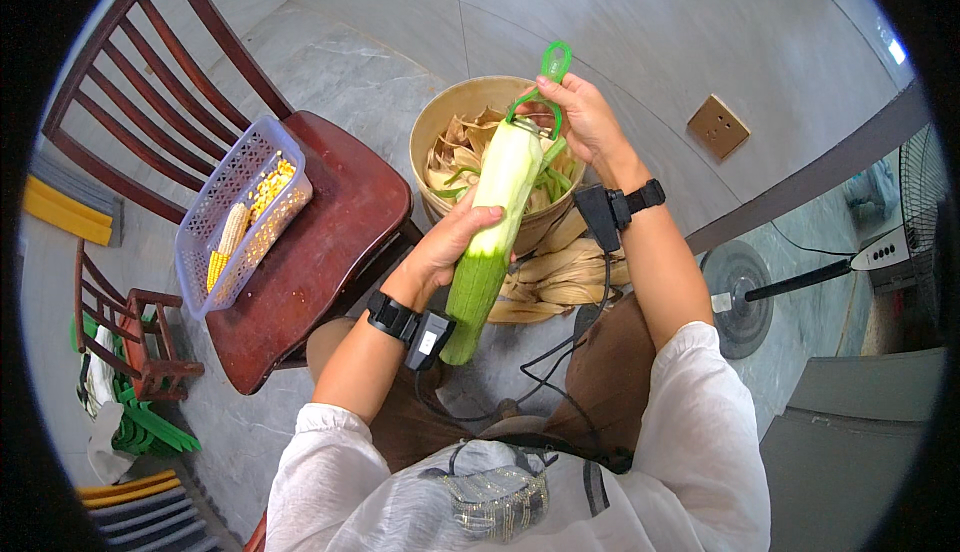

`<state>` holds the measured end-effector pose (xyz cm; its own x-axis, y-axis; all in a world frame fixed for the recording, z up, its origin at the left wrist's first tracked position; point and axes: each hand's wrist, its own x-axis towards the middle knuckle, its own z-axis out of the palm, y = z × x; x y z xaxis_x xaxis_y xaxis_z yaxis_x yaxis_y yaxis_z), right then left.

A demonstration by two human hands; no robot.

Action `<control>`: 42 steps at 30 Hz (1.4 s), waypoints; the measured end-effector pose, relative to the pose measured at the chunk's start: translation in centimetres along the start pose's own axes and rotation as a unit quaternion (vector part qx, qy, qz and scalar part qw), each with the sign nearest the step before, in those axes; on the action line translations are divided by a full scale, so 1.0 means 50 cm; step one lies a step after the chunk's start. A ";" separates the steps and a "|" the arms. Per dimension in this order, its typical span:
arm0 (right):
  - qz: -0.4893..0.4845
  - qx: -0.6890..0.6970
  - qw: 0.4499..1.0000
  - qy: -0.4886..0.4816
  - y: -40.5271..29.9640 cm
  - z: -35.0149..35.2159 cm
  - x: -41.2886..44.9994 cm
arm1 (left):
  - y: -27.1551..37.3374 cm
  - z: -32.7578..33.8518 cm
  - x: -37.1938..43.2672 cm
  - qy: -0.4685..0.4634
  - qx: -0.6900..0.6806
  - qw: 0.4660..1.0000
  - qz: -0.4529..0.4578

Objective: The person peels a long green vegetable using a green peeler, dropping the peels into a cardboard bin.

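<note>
My left hand [451,241] grips a long green gourd [491,241] around its middle; the gourd looks like a loofah. Its far part is peeled pale, while the near part still has dark green skin. My right hand [581,117] holds a green-handled vegetable peeler [556,64], whose blade lies at the far end of the gourd. Beneath both hands stands a round bin [427,121] holding dry corn husks [454,148] and green peelings [556,181]. Part of the left fingers is hidden behind the gourd.
On the left, a wooden chair [352,199] bears a purple plastic basket [191,252] with corn kernels [271,188] and cobs [232,229]. More husks [555,274] lie beside the bin. A fan [757,295] stands at right. Black cables [540,372] hang between the knees.
</note>
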<state>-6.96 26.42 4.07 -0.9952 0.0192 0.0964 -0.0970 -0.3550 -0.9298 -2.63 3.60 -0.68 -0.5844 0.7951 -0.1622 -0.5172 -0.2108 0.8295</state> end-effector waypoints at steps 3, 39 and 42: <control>0.004 -0.011 1.000 0.008 -0.001 -0.004 0.000 | 0.001 0.003 -0.004 0.009 0.008 1.000 -0.024; 0.071 -0.061 0.996 0.008 0.017 -0.035 -0.038 | 0.036 -0.047 0.012 0.063 -0.196 0.973 0.106; 0.111 -0.047 0.993 -0.016 0.026 -0.007 -0.063 | 0.058 -0.052 0.011 0.077 -0.197 0.972 0.104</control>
<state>-3.98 26.22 2.42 -0.9913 -0.0795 -0.1050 0.1222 -0.2589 -0.9581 -6.11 1.95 0.25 -0.7732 0.6235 -0.1161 -0.5588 -0.5831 0.5897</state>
